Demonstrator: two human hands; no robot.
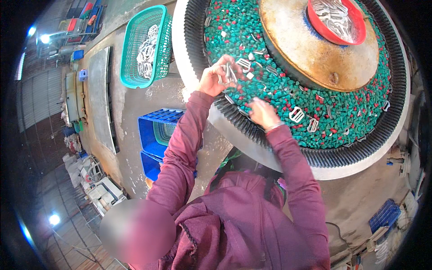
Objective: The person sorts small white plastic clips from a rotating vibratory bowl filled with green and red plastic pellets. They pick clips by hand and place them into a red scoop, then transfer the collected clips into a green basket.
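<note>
My left hand point(216, 77) is closed on several slotted metal buckles point(230, 75), pinched between thumb and fingers above the left part of a round tub point(191, 54). My right hand point(264, 113) is low over the tub's near edge, at the small green and red tumbling stones point(279, 101); its fingers are smeared by motion. Loose metal buckles lie among the stones: one point(244, 64) beside my left hand, and another point(296, 114) and a third point(312, 125) to the right of my right hand.
On the tub's rusty centre hub point(315, 67) sits a red bowl point(357, 38) of metal pieces. A green basket point(130, 58) with more metal pieces stands left of the tub. Blue crates point(148, 135) stand below it. The tub has a black ribbed wall point(243, 121).
</note>
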